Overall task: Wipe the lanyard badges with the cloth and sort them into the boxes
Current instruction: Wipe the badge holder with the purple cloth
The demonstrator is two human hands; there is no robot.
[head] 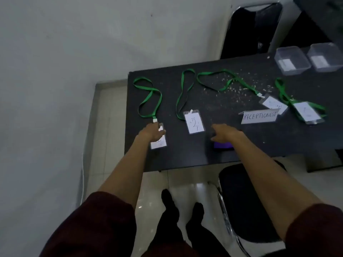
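While we are standing at the near edge of the dark table (278, 145), we are holding both bare forearms out over it, sleeves bunched above the elbows. Our left hand (151, 131) is lying palm down on the upper part of the leftmost badge (158, 142), fingers draped across it near the clip; we cannot tell whether they are pinching the badge or only resting on it. Our right hand (225, 133) is lying palm down on the purple cloth (222, 145), fingers looking stretched out toward the left rather than curled, so they are pressing it, not clutching it.

Four badges are lying flat along the table, each a clear sleeve with a white card and a green strap. The leftmost one's strap (148, 97) is looping away toward the far edge. The second badge (194, 122) is sitting between our hands, apart from both, with handwriting on its card. The third badge (272, 103) is lying partly behind a folded paper sign (259, 116), and the fourth badge (306, 112) is just to its right with its strap crossing over it. Pale crumbs (232, 86) are lying scattered around the third strap. Two clear boxes (292, 60) (324, 56) are standing side by side at the far right corner, well apart from our hands, each showing a white slip.
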